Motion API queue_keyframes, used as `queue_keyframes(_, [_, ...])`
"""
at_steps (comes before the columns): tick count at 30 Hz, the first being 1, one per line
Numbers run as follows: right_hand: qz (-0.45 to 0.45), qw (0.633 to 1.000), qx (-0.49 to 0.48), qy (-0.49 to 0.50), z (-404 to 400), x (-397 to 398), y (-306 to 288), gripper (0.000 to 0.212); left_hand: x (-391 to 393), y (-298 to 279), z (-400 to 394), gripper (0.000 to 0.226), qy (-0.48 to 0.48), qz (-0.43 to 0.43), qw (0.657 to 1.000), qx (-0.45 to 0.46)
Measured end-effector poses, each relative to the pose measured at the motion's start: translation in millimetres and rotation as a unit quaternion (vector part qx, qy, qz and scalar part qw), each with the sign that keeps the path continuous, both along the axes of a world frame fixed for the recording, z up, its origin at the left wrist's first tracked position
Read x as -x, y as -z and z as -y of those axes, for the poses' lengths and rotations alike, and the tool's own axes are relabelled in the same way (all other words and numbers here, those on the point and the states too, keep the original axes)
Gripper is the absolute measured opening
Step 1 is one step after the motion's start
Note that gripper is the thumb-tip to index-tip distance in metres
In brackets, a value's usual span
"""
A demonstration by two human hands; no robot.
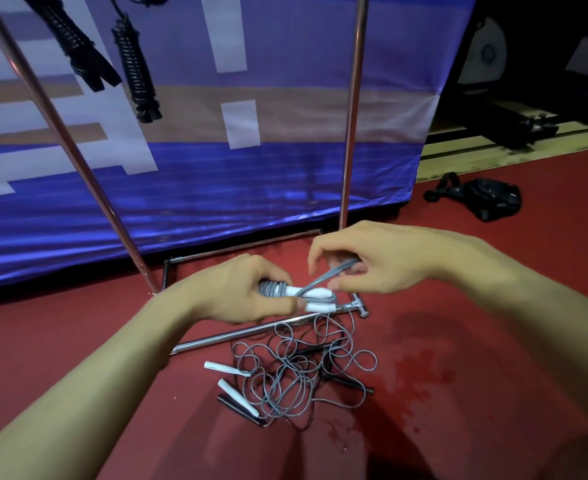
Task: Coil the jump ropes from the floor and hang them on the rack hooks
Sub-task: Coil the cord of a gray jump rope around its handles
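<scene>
My left hand (247,292) grips a coiled grey jump rope (287,292) by its two white handles, with grey cord wound round them. My right hand (368,259) pinches a loop of that grey cord just right of the handles and above them. Below my hands a tangled pile of ropes (303,372) lies on the red floor, with loose white handles (225,368) and black handles (238,408) at its left. Two coiled black ropes (136,67) hang from the rack at the upper left.
The metal rack has an upright pole (353,109) behind my hands, a slanted pole (60,133) at the left and a base bar (251,332) on the floor. A blue and white banner (216,174) stands behind it. A black bag (490,199) lies at the right.
</scene>
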State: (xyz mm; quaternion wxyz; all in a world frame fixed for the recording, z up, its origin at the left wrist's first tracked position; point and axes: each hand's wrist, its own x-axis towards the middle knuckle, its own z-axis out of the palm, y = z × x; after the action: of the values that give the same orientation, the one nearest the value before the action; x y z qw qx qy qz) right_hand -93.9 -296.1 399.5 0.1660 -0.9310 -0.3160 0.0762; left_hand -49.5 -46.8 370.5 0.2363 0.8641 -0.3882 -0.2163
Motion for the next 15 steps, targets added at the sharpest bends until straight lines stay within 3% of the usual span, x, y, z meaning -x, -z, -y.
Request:
queue_keyframes(3, [0.056,0.998,-0.003,-0.005,14,-4,3,0.005,1,-4,-5,0.031,0.021,-0.062,0.998,0.013])
queue_keyframes(7, [0.098,0.993,-0.065,-0.002,17,-4,14,0.014,6,-6,-5,0.025,0.033,-0.133,0.989,0.05])
queue_keyframes(11, [-0.013,0.988,-0.146,0.042,4,2,35,0.028,10,-9,-3,0.024,0.047,-0.15,0.985,0.073])
queue_keyframes(15, [-0.159,0.93,-0.318,0.099,2,7,39,0.024,9,-10,-8,0.03,0.037,-0.164,0.981,0.096])
